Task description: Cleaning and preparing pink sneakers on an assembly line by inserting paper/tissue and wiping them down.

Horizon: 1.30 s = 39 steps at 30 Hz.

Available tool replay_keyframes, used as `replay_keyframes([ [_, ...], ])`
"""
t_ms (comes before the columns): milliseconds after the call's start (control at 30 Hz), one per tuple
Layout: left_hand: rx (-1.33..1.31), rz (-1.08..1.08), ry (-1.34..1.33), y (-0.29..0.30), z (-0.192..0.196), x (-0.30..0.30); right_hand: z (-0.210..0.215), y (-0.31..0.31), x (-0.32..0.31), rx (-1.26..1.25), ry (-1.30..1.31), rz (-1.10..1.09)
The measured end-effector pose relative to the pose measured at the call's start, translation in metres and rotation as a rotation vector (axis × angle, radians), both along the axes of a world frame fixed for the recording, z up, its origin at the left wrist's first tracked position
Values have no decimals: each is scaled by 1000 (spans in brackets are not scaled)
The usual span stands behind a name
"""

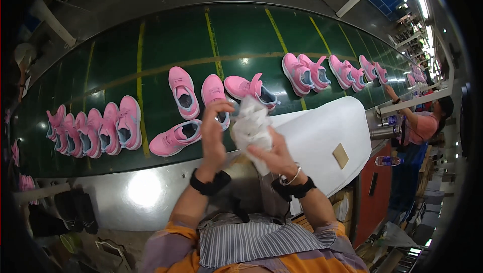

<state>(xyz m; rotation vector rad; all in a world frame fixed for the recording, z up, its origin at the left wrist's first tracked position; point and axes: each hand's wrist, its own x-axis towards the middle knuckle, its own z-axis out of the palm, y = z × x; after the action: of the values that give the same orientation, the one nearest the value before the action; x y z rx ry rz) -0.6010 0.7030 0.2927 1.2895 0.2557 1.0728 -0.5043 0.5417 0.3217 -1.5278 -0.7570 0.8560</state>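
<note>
In my right hand is a wad of crumpled white paper, held up in front of my body and smeared by motion. My left hand is raised just left of the paper, its fingers curved toward it and apart, with nothing seen in them. Behind that hand lies a pink shoe, partly hidden by it. Around it on the green belt are another pink shoe, one on its side, and one with its strap lifted, partly behind the paper.
Several pink shoes stand in a row at left; more pairs stand along the right. The green conveyor belt has yellow lines. White sheets lie to my right, a small tan card on top. A co-worker reaches over the belt.
</note>
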Motion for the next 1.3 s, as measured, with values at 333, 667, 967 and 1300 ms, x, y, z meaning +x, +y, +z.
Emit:
replay_keyframes([
  [333, 610, 49, 861, 17, -96, 134, -28, 19, 149, -342, -875, -226],
  [667, 1018, -141, 897, 58, -111, 168, -64, 51, 164, -732, -1151, 339],
  [967, 782, -172, 884, 99, -110, 151, -96, 116, 139, -683, -1039, 145],
  [1300, 742, -215, 736, 104, -121, 139, -123, 160, 150, -740, -1072, 30],
])
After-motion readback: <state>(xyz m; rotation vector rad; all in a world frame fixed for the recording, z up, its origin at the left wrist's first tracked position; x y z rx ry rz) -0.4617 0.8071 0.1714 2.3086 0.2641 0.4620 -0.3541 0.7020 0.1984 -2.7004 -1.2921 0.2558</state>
